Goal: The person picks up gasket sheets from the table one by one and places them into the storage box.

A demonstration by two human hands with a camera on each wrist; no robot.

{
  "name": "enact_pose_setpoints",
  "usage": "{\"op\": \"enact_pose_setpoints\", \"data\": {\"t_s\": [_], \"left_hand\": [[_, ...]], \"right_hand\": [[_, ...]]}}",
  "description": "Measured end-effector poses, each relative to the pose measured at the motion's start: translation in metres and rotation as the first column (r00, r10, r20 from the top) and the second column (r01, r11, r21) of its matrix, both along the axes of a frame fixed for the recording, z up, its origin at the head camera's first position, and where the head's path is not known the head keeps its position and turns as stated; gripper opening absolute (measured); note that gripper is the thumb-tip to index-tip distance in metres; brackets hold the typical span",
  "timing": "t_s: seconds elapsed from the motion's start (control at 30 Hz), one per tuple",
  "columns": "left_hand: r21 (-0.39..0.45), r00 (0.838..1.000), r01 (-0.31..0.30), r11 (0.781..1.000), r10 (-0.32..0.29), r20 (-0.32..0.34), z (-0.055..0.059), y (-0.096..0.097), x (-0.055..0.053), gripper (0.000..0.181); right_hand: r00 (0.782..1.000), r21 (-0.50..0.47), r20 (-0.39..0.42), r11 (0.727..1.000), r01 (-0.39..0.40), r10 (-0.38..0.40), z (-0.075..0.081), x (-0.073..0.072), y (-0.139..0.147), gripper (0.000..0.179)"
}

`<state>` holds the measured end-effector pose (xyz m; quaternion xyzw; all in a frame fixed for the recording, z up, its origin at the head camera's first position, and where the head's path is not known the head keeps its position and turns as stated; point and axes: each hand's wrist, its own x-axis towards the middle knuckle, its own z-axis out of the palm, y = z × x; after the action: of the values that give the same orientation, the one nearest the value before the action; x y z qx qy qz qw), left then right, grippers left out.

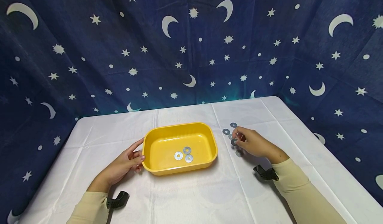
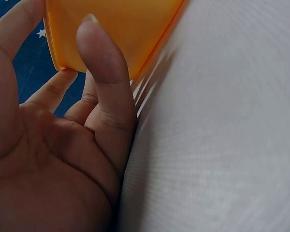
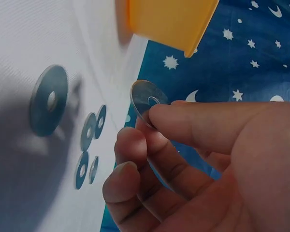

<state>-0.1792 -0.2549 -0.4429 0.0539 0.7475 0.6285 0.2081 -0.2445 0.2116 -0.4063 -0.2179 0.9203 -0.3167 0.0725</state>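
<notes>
The yellow plastic tray (image 1: 176, 171) stands on the table with three flat metal washers (image 1: 178, 155) lying inside it. My left hand (image 1: 124, 164) rests against the tray's left end, its thumb and fingertips touching the wall, fingers loosely extended. Right of the tray, my right hand (image 1: 254, 142) pinches a washer (image 3: 144, 94) between thumb and fingertips, tilted on edge in the right wrist view. Several more washers (image 1: 226, 131) lie on the cloth around that hand, one of them nearer the front (image 1: 238, 153). The other right-hand fingers are bent below the pinch.
A white cloth (image 1: 191, 197) with fold creases covers the table. Dark blue fabric (image 1: 203, 51) with moons and stars hangs behind it and at both sides. Black bands (image 1: 118, 200) sit at both wrists, by the beige sleeves (image 1: 302, 187).
</notes>
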Motion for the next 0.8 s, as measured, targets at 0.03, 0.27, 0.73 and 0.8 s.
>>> {"op": "enact_pose_setpoints", "data": {"t_s": [0.03, 0.27, 0.73, 0.8], "left_hand": [[-0.002, 1.0, -0.004, 1.0, 0.004, 0.001, 0.0, 0.0, 0.0, 0.068], [-0.011, 1.0, -0.011, 1.0, 0.011, 0.008, 0.0, 0.001, 0.0, 0.069], [-0.009, 1.0, -0.018, 1.0, 0.019, 0.007, -0.002, 0.001, 0.0, 0.07], [-0.012, 1.0, -0.017, 1.0, 0.017, 0.003, -0.001, 0.001, 0.0, 0.069]], "right_hand": [[1.0, -0.002, -0.008, 1.0, -0.005, 0.005, 0.001, 0.001, -0.001, 0.015], [0.997, -0.087, -0.012, 0.994, -0.072, 0.071, 0.018, 0.013, -0.011, 0.012], [0.99, -0.133, -0.001, 0.981, -0.142, 0.143, 0.036, 0.022, -0.044, 0.015], [0.988, -0.138, -0.004, 0.978, -0.153, 0.154, 0.037, 0.021, -0.05, 0.015]]}}
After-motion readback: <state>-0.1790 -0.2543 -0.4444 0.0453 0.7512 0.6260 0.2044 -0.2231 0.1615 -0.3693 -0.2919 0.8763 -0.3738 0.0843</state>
